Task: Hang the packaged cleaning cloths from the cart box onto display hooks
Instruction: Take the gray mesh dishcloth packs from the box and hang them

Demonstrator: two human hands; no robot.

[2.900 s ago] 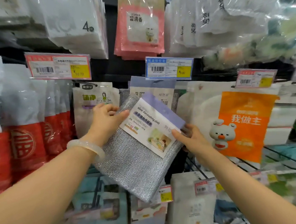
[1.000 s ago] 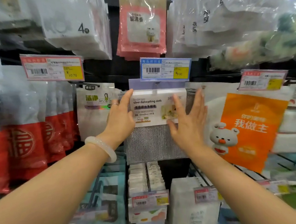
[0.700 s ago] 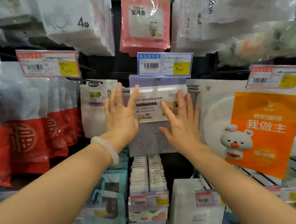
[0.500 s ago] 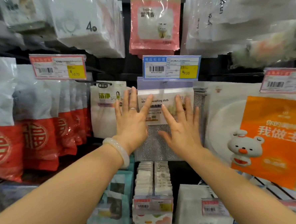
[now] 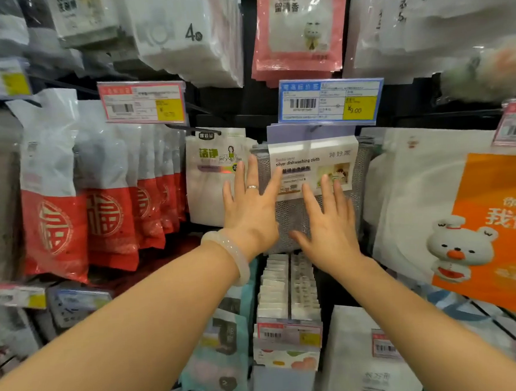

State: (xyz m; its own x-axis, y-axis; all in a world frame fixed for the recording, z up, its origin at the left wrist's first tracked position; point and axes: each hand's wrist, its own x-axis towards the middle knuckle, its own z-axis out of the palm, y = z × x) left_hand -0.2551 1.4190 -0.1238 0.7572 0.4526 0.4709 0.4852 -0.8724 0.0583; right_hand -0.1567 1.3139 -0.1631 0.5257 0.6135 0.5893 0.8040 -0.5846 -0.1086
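— What sort of place is this?

— A shop, the household-goods aisle by the look of it. Packaged goods hang in rows from a dark display rack, many copies of each one behind another.

— What gives it away?

— The price tags. A blue price tag [image 5: 331,101] with a barcode and a yellow "9.00" patch sits at 12 o'clock, a pink price tag [image 5: 142,102] at 10 o'clock, more at 3 and 6.

— And the goods?

— Red and white bags [image 5: 106,198] at 9 o'clock, a pink packet [image 5: 299,26] at 12, an orange bear packet [image 5: 491,226] at 3, and a pack labelled "silver dishwashing cloth" [image 5: 312,161] at the centre.
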